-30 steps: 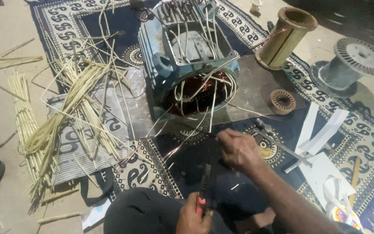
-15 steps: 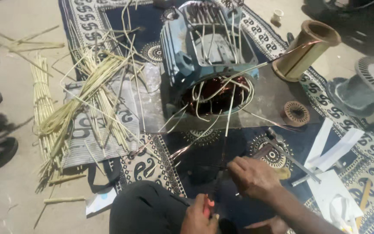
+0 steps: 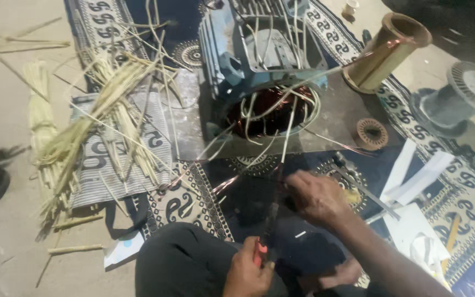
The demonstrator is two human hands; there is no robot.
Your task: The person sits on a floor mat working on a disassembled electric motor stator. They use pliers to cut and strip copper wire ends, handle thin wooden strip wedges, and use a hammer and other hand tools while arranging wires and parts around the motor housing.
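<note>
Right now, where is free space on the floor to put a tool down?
Bare floor shows left of the straw bundle, and some below it by the knee. Crowded: the mat between the motor, right hand, white paper strips, and left hand holding the red-handled tool.

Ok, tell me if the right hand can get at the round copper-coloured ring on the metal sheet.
Probably yes: the ring lies uncovered, just beyond the right hand, with only thin wires between them.
</note>
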